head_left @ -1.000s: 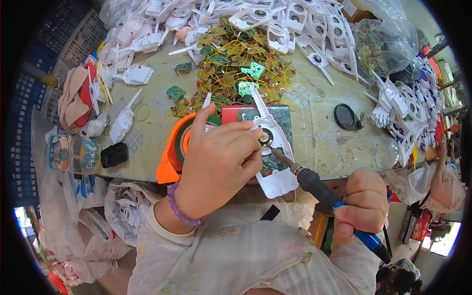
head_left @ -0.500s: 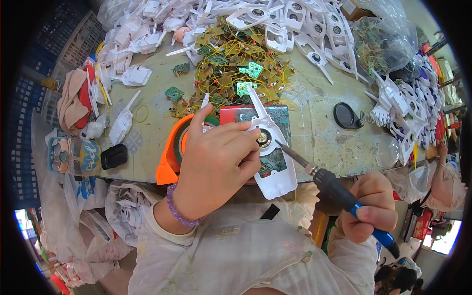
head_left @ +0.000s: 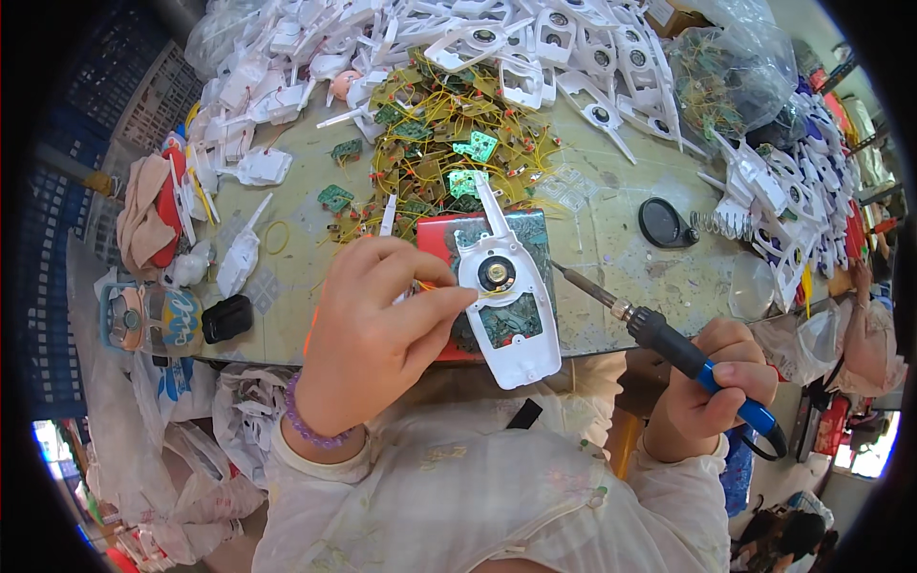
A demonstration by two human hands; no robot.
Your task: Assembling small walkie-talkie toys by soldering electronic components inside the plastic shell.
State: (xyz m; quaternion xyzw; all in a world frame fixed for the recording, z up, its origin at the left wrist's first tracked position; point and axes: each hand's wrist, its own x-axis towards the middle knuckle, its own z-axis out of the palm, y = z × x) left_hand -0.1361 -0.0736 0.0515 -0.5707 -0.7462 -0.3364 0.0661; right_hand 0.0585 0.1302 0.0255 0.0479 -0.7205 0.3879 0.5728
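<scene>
In my right hand [head_left: 716, 382] is a soldering iron [head_left: 669, 344] with a black and blue handle, gripped with its metal tip pointing up and left. That tip is just right of a white plastic housing [head_left: 525, 358] with a round speaker [head_left: 496, 274] set in it. My left hand [head_left: 377, 329] is at the housing's left edge, thumb and forefinger pinched together beside the speaker. What the pinch holds, if anything, is too small to make out. Under the housing lies a red and dark green flat block [head_left: 437, 236].
Beyond the block is a heap of circuit boards with yellow wires [head_left: 458, 124]. White housings [head_left: 611, 57] pile up at the back. A black round holder [head_left: 664, 222] with a coil spring [head_left: 723, 223] stands at right. On the left are a loose white housing [head_left: 239, 256] and a black object [head_left: 227, 318].
My left hand has drawn back left from over the speaker, its fingers now pinched at the housing's edge. The soldering iron's tip has moved off the speaker to the housing's right side.
</scene>
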